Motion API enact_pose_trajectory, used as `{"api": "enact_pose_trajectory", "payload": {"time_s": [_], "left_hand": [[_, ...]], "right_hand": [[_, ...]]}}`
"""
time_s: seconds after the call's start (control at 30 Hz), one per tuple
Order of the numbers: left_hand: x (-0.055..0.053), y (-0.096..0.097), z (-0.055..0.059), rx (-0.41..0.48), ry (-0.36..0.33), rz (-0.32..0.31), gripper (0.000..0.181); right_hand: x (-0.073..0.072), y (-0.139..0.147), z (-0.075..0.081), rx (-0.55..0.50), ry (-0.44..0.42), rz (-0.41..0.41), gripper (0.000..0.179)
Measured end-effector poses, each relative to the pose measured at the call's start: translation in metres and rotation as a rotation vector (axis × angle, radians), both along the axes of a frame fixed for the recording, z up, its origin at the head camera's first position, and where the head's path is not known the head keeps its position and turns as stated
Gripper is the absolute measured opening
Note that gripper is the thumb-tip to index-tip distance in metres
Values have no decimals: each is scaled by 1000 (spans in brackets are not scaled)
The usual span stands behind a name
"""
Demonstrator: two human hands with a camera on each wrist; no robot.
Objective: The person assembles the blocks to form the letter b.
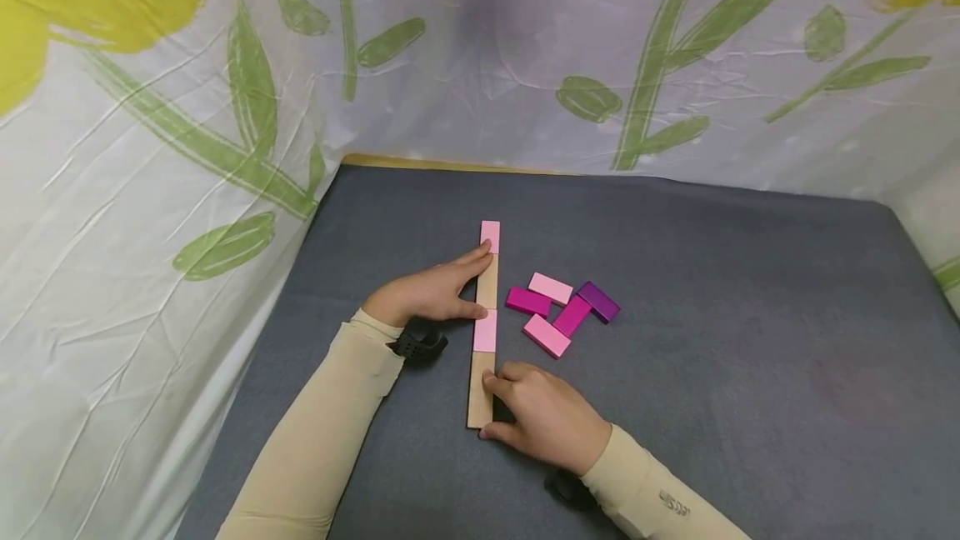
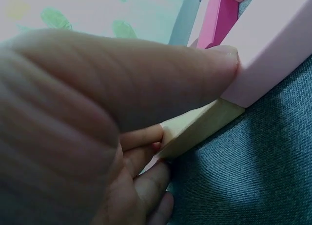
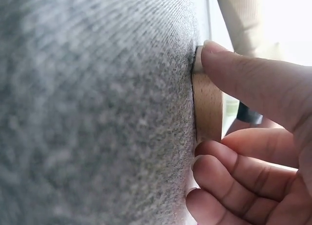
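Pink and plain wooden blocks lie end to end in a straight row on the dark cloth. My left hand [image 1: 431,290] comes at the row from the left. Its straight thumb touches the nearer pink block [image 1: 485,333], while the fingertips reach the far wooden block [image 1: 487,286] and the edge of the far pink block [image 1: 490,232]. At the near end, my right hand [image 1: 551,419] pinches the last wooden block [image 1: 480,398], thumb against its end face and index finger on its top. The right wrist view shows that block [image 3: 208,108] with the other fingers curled beside it.
Right of the row is a loose cluster: pale pink blocks [image 1: 546,337], magenta blocks [image 1: 528,301] and a purple block [image 1: 599,302]. The grey tabletop [image 1: 735,340] extends to the right. A flower-printed curtain [image 1: 487,90] hangs behind and along the left.
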State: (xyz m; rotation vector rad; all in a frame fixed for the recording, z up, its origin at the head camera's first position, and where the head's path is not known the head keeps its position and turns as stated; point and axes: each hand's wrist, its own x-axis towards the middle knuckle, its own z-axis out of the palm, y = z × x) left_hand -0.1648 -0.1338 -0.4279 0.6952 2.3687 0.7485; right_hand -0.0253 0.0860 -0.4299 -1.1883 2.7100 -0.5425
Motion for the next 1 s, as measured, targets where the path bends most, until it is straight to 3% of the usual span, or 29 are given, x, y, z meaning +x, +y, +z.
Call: {"api": "enact_pose_trajectory", "payload": {"time_s": [0.83,1.0], "left_hand": [[2,2,3,-23,56,-19,80],[3,1,5,-31,30,-29,83]], "right_hand": [[-21,-1,-6,-72,-52,-84,64],[-25,-2,-6,-89,-73,-92,62]]}}
